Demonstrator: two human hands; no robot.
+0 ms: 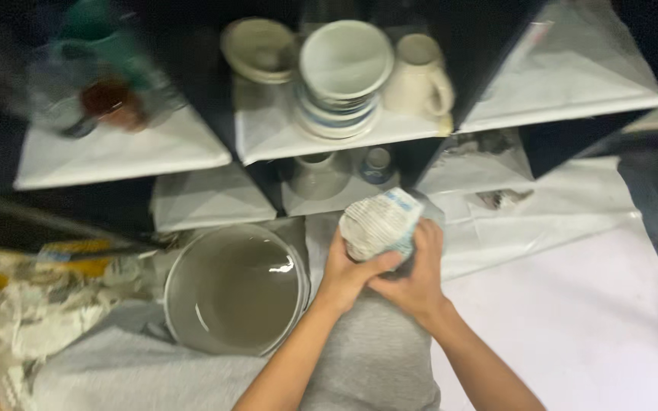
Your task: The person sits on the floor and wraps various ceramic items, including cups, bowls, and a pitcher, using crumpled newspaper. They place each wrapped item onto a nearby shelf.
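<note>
Together, two hands, one paper-wrapped bundle.

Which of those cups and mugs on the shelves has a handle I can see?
The cream mug on the middle shelf, right of the stacked plates. Its handle sticks out on the right; the cups below show none.

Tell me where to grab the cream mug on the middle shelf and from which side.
Take the cream mug by its handle, which sticks out to the right toward the shelf divider. Come in from the front right: the stack of bowls crowds its left side, so a hand fits better at the handle.
</note>
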